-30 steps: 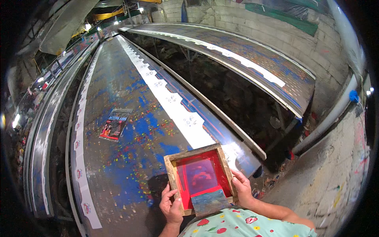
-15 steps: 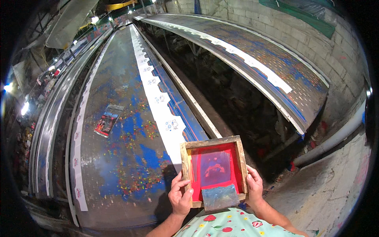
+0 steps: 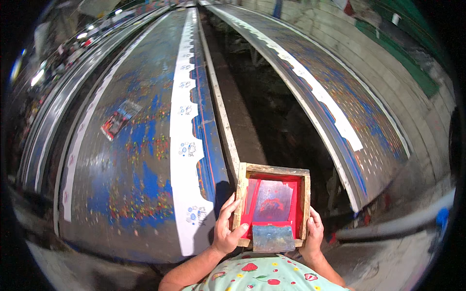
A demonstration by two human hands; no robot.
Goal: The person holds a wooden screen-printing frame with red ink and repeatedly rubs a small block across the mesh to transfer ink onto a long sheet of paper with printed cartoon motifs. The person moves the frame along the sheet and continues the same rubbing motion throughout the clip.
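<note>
I hold a small wooden screen-printing frame (image 3: 277,169) near my body, tilted so its red ink-covered mesh shows around a purplish middle panel. My left hand (image 3: 228,225) is closed on its left side, thumb over the lower corner, and my right hand (image 3: 314,232) grips the right side. A grey-blue flat squeegee plate (image 3: 272,238) rests across the frame's near edge. Just left of the frame, a white paper strip (image 3: 180,169) with small printed figures and notched edge runs along a long paint-spotted table (image 3: 121,179); my left hand's shadow falls near it.
A shiny printed packet (image 3: 119,121) lies on that table. A second long table (image 3: 369,126) with a white strip runs to the right, beyond a dark gap. Narrower rails are at the left, a block wall (image 3: 388,77) and a grey pipe (image 3: 369,233) at the right.
My view has swung to the right, so the central table now appears straighter and further left. The frame, still in both hands, has moved rightward across the picture, toward the dark gap.
</note>
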